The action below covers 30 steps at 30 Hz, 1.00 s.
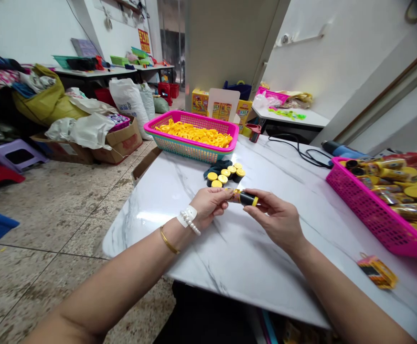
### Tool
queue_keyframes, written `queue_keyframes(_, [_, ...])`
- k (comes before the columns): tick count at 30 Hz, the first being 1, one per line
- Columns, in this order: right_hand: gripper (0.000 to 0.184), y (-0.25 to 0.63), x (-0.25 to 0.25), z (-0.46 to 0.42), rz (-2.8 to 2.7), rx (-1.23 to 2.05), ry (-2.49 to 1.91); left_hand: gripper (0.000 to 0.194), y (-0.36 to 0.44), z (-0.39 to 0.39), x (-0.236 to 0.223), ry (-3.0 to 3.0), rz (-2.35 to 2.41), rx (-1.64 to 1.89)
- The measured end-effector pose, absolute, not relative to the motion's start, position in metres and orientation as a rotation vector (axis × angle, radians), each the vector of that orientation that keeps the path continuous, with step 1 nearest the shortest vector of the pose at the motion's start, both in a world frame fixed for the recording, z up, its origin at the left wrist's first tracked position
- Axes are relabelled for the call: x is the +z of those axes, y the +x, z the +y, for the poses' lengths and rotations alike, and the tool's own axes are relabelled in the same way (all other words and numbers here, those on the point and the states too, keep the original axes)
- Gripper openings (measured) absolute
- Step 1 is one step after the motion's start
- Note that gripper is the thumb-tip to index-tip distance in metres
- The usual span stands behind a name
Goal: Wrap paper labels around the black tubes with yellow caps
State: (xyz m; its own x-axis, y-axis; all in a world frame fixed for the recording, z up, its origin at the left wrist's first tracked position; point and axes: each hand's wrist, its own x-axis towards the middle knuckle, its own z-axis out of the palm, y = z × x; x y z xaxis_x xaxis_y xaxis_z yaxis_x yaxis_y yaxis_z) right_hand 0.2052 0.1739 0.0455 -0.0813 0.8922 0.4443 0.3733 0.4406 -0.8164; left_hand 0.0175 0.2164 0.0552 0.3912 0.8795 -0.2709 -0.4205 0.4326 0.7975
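Over the white marbled table [194, 258], a small black tube with a yellow cap [247, 198] lies level between my two hands. Printed yellow film or a label covers its left part. My left hand [208, 205] pinches that printed end, wearing a pearl bracelet at the wrist. At the capped end, the thumb and fingers of my right hand [278, 217] close around the tube. Just beyond stand several yellow-capped black tubes [223, 179], grouped beside a dark cloth-like thing [216, 167].
A pink-rimmed basket [190, 114] of yellow plastic pieces stands at the table's far left. To the right, a pink basket [376, 215] holds printed yellow tubes. A small printed bundle [377, 271] lies near it. Behind runs a black cable [301, 152]; display boxes [224, 107] stand at the back.
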Motion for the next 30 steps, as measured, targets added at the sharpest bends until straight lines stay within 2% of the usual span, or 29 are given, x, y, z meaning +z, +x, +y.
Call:
queue_keyframes(4, [0.042,0.208,0.052,0.174,-1.736,0.542,-1.139,0.014,0.017,0.218,0.054,0.693,0.775,0.936])
queue_keyframes(8, [0.056,0.212,0.057,0.176,-1.686,0.86,-1.065,0.017,0.016,0.217,0.055,0.744,0.742,0.925])
queue_keyframes(12, [0.055,0.216,0.058,0.177,-1.73,1.027,-1.041,0.021,0.016,0.217,0.057,0.763,0.714,0.893])
queue_keyframes(15, [0.058,0.216,0.058,0.175,-1.783,0.905,-1.085,0.024,0.016,0.217,0.057,0.78,0.72,0.893])
queue_keyframes(19, [0.065,0.211,0.058,0.171,-1.849,0.584,-1.113,0.029,0.016,0.217,0.056,0.814,0.689,0.927])
queue_keyframes(23, [0.049,0.21,0.06,0.17,-1.925,0.477,-1.062,0.034,0.016,0.216,0.055,0.829,0.706,0.936])
queue_keyframes(26, [0.034,0.217,0.064,0.173,-1.903,0.617,-1.031,0.037,0.016,0.215,0.056,0.83,0.805,0.99])
queue_keyframes(30, [0.032,0.231,0.07,0.173,-1.789,0.824,-0.954,0.048,0.014,0.211,0.06,1.005,0.793,0.847])
